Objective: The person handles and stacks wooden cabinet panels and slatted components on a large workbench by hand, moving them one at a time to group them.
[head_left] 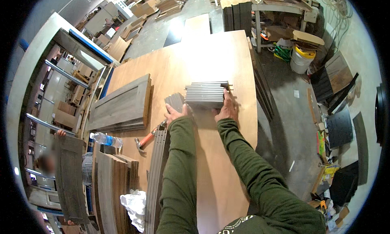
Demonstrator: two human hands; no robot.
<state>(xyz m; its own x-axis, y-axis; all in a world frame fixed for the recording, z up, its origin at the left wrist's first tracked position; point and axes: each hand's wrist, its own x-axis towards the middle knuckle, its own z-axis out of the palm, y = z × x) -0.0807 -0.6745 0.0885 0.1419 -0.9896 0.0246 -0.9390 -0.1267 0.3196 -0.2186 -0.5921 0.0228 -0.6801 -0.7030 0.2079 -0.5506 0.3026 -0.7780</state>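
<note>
On the wooden tabletop [211, 140], a stack of grey slats [205, 94] lies with thin ends sticking out at its right side. My right hand [227, 109] grips that stack at its right end, the fingers along the end and the thumb at the near side. Just left of it is a smaller bundle of short grey strips [174, 100]. Around the near edge of this bundle, my left hand [176, 113] is closed, fingers on the left and thumb on the right. The undersides of both stacks are hidden.
Stacked grey panels [120, 102] lie to the left. Nearer are a claw hammer [147, 138], a water bottle [106, 140], long grey strips [157, 173], upright boards [111, 185] and crumpled white material [134, 205]. At far left a person holds a grey panel [72, 173].
</note>
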